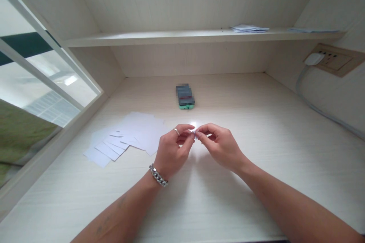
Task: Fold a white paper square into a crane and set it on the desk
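At the centre of the frame, the left hand (pixel 173 151) and right hand (pixel 221 146) pinch a small pale scrap (pixel 195 133) between thumbs and fingers, probably because it's too tiny for a fuller grip. White sheets (pixel 144 127) lie overlapping at centre-left, seemingly placed for easy reach, on a pale desk (pixel 256 117).

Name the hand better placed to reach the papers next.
Probably the left hand: the papers lie beside it, on its own side. The right hand would have to reach across. Both pinch a small piece.
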Demonstrator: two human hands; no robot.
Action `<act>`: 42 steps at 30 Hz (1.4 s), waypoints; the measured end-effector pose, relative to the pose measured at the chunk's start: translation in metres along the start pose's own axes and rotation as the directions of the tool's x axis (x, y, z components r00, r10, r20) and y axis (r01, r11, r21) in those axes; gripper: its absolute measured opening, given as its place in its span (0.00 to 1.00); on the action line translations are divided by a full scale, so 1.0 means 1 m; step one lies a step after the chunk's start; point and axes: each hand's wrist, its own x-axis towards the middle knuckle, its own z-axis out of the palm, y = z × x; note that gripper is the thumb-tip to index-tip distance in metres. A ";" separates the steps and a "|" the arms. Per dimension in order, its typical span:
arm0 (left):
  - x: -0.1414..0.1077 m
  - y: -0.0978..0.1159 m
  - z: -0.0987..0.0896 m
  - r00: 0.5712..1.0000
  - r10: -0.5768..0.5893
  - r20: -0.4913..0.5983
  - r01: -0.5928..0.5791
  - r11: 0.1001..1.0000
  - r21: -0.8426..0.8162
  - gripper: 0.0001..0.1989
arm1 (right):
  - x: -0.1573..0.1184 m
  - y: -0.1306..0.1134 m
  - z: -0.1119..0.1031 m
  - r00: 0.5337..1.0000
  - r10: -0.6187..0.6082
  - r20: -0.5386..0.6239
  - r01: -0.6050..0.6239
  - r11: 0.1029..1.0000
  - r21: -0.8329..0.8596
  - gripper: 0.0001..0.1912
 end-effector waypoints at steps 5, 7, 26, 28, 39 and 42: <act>0.002 0.002 -0.001 0.995 -0.074 -0.064 0.070 0.995 -0.072 0.07 | 0.002 0.003 0.000 0.998 0.046 -0.036 -0.043 0.995 0.092 0.08; 0.006 0.003 -0.002 0.983 -0.171 -0.072 0.154 0.968 -0.200 0.08 | 0.004 0.004 -0.001 0.991 0.122 -0.054 -0.107 0.970 0.219 0.09; 0.002 -0.001 -0.003 1.000 0.017 -0.024 -0.015 0.997 0.078 0.08 | 0.008 0.004 -0.013 0.988 0.039 0.147 0.003 0.961 -0.276 0.08; 0.002 0.000 -0.003 1.000 0.012 -0.016 -0.010 0.995 0.098 0.07 | 0.008 0.005 -0.012 0.980 0.052 0.190 0.016 0.941 -0.338 0.10; 0.005 0.005 -0.006 0.998 -0.014 0.062 -0.004 0.959 0.282 0.08 | 0.005 0.005 -0.009 0.977 -0.018 0.212 0.115 0.883 -0.455 0.13; 0.005 0.006 -0.009 0.983 -0.029 0.183 -0.054 0.900 0.433 0.11 | 0.004 0.006 -0.008 0.970 -0.032 0.243 0.147 0.868 -0.474 0.13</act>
